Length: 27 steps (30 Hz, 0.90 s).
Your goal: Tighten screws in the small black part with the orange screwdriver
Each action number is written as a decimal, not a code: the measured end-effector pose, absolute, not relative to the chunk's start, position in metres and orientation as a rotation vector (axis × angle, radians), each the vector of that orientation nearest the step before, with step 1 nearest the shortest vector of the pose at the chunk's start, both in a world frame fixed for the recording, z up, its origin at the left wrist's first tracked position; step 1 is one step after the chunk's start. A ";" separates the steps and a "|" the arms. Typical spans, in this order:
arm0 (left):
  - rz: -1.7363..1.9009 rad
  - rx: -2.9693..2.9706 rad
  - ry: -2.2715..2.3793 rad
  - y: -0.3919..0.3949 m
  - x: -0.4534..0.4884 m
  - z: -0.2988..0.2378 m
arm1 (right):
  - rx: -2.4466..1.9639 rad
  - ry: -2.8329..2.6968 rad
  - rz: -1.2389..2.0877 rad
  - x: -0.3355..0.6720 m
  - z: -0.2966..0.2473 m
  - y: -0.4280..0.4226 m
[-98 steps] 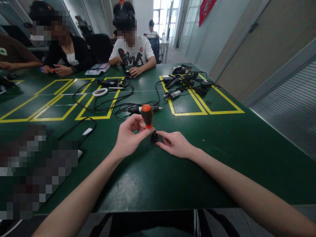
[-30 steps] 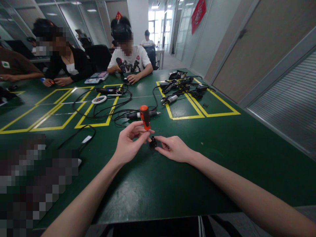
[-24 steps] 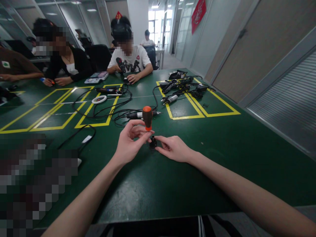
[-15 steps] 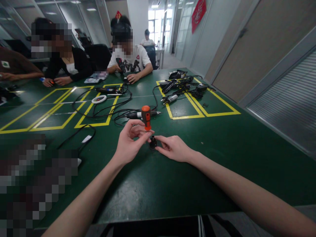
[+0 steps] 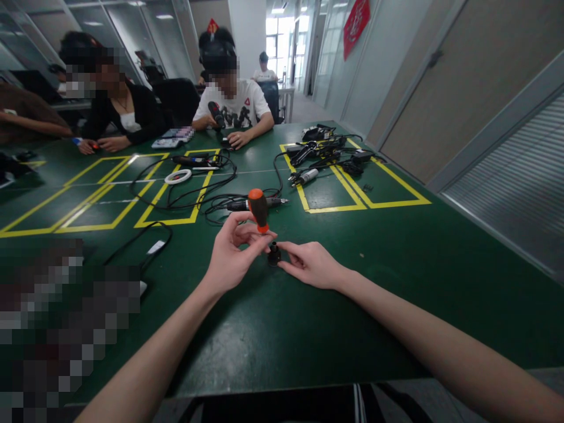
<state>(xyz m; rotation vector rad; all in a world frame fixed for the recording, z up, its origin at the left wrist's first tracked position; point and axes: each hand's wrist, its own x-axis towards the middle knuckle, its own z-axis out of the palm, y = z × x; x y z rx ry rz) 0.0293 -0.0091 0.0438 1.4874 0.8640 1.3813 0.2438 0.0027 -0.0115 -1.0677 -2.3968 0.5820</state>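
Note:
My left hand (image 5: 235, 249) is closed in a pinch around the lower end of a screwdriver (image 5: 258, 210) with an orange and black handle. The handle points up and leans a little to the left; the tip is hidden by my fingers. Just to the right, a small black round part (image 5: 274, 255) with a narrow neck and wide base stands on the green table (image 5: 352, 329). My right hand (image 5: 311, 264) grips it from the right side between thumb and fingers. My left fingertips are close to its neck; whether they touch it I cannot tell.
Behind my hands lie a corded electric screwdriver (image 5: 253, 204), a white ring (image 5: 178, 177) and looped black cables. A pile of black tools and leads (image 5: 328, 150) lies at the back right. Across the table sits a person (image 5: 235, 111) holding a dark tool.
The screwdriver's handle has tipped slightly to the left and turned in my left hand. Both hands stay in nearly the same place, and the black part has not visibly moved.

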 end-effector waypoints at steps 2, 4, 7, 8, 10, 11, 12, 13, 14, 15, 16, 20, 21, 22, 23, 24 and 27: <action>1.361 1.504 0.894 -0.010 0.029 0.044 | -1.058 -2.394 0.578 0.244 -0.012 0.003; 1.332 1.539 0.914 -0.011 0.027 0.045 | -1.054 -2.393 0.577 0.244 -0.012 0.003; 1.306 1.573 0.910 -0.012 0.025 0.046 | -1.067 -2.399 0.592 0.244 -0.011 0.003; 1.304 1.575 0.903 -0.012 0.025 0.046 | -1.073 -2.401 0.597 0.244 -0.010 0.003; 1.302 1.568 0.894 -0.013 0.025 0.047 | -1.078 -2.401 0.608 0.243 -0.010 0.002; 1.304 1.564 0.889 -0.013 0.025 0.047 | -1.080 -2.400 0.613 0.243 -0.009 0.002; 1.305 1.557 0.885 -0.013 0.025 0.048 | -1.081 -2.398 0.616 0.243 -0.009 0.002; 1.308 1.548 0.883 -0.013 0.025 0.048 | -1.080 -2.397 0.618 0.243 -0.009 0.002; 1.311 1.537 0.878 -0.013 0.026 0.048 | -1.078 -2.395 0.620 0.243 -0.009 0.002; 1.316 1.526 0.871 -0.013 0.026 0.048 | -1.074 -2.394 0.622 0.243 -0.010 0.002; 1.322 1.515 0.865 -0.013 0.026 0.048 | -1.069 -2.392 0.622 0.244 -0.010 0.002; 1.333 1.507 0.857 -0.012 0.027 0.046 | -1.051 -2.381 0.613 0.244 -0.011 0.002; 1.330 1.517 0.858 -0.012 0.026 0.045 | -1.050 -2.381 0.611 0.244 -0.012 0.002; 1.326 1.528 0.857 -0.012 0.026 0.045 | -1.050 -2.383 0.611 0.244 -0.012 0.002; 1.321 1.538 0.854 -0.012 0.026 0.045 | -1.049 -2.384 0.612 0.244 -0.011 0.002; 1.318 1.542 0.853 -0.012 0.026 0.045 | -1.049 -2.387 0.610 0.244 -0.011 0.002; 1.305 1.509 0.858 -0.013 0.027 0.047 | -1.051 -2.391 0.597 0.244 -0.010 0.002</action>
